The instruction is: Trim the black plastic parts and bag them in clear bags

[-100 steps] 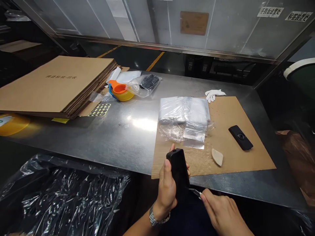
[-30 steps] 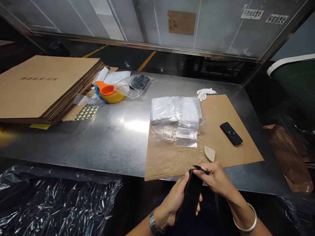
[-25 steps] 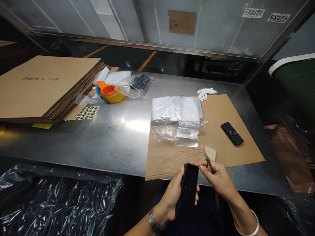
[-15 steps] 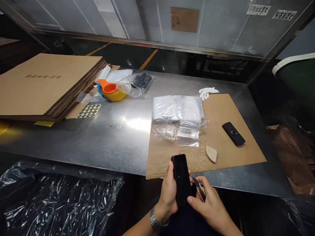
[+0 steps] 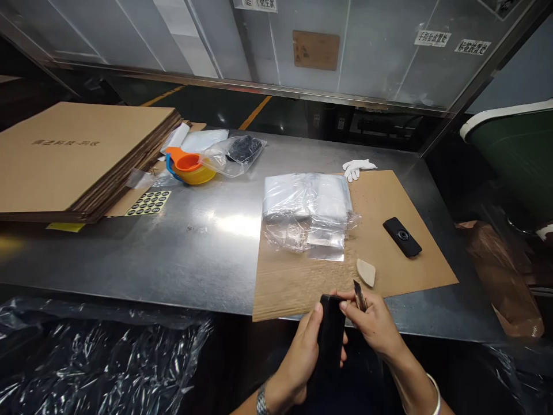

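Observation:
My left hand grips a long black plastic part upright below the table's front edge. My right hand is closed on a small metal blade, its tip pointing up beside the part's top end; a finger touches that end. Just beyond, on a brown cardboard sheet, lie a beige wedge-shaped piece, a second black part with a round hole and a pile of clear plastic bags.
A stack of flat cardboard lies at the left of the steel table, with a sheet of round black stickers, orange and yellow cups, a bagged black item and a white glove. Black plastic sheeting hangs lower left.
My right hand has lifted the blade from low beside the black part up to its top end. My left hand has tilted and lowered the part slightly.

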Tool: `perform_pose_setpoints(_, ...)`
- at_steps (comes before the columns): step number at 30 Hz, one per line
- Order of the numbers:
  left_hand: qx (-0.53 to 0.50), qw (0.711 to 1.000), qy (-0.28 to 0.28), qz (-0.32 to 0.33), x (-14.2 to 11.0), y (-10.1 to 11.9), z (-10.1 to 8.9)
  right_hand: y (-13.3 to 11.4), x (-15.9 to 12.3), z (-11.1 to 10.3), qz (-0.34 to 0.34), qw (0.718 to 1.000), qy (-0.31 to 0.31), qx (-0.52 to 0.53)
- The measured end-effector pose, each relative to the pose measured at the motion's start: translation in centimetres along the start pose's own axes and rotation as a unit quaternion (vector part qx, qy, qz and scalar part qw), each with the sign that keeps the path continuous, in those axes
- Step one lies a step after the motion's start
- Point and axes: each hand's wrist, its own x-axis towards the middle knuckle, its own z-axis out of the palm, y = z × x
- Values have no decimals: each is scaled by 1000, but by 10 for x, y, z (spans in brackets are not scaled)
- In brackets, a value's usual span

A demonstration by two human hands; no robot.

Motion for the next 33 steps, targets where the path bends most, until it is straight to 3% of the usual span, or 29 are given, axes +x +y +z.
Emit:
perform_pose_setpoints(6, 118, 986, -115, -21, 0, 7, -14, -6, 2, -20, -13, 1000, -20, 12)
perform_pose_setpoints(10, 152, 978, -141, -16, 1, 14, -18, -17, -4, -22, -17, 983, -181, 13)
perform_pose_setpoints(12, 138, 979, -146, -23, 4, 20, -22, -17, -7, -21, -20, 975, -219, 17)
perform_pose_setpoints(14, 102, 984, -145, -30, 7, 27, -28, -11, -11, -20, -45, 985, -165, 6)
perform_pose_setpoints(18, -31, 989, -147, 8, 15, 37, -39, 10, -18, -18, -115, 993, 11, 5)
perform_pose_setpoints(23, -193, 971, -71, 120, 17, 19, -22, 23, -29, 0, -206, 962, 151, -92)
perform_pose_setpoints(27, -169, 974, 16, 153, 10, 8, -8, 31, -36, 13, -249, 956, 115, -109)
perform_pose_setpoints(30, -93, 980, 44, 170, 6, 10, -9, 28, -40, 10, -202, 975, 75, -57)
perform_pose_setpoints(33, -22, 984, 32, 175, 1, 12, -10, 10, -43, 3, -135, 982, 88, -102)
